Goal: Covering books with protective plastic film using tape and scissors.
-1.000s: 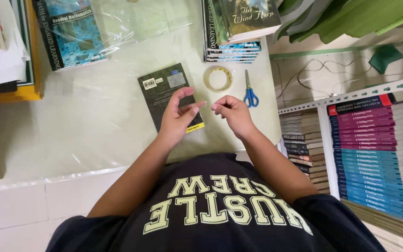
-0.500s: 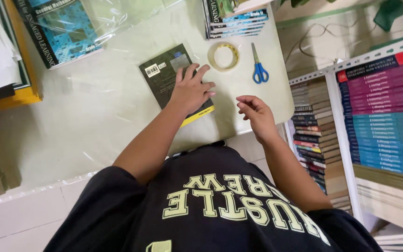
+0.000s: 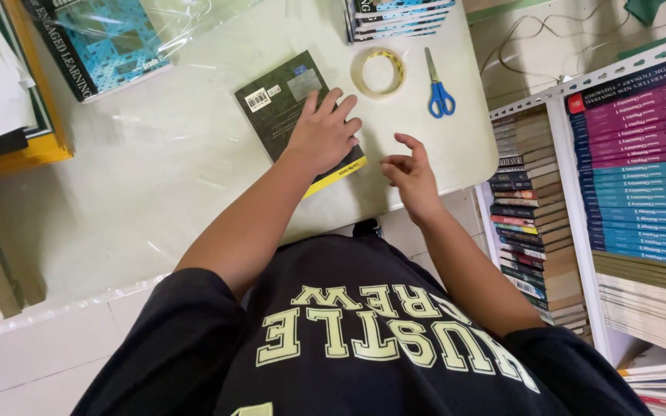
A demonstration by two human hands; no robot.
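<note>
Dark book (image 3: 279, 100) partly hidden under flat left hand (image 3: 324, 139), fingers spread, right hand (image 3: 410, 176) loosely curled, seemingly empty

bare table (image 3: 156, 177) left of book (image 3: 275, 104), tape roll (image 3: 379, 72), scissors (image 3: 439, 91) beyond

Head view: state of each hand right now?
Left hand: open, flat on the dark book, pressing it to the table.
Right hand: empty, fingers loosely curled, above the table edge.
</note>
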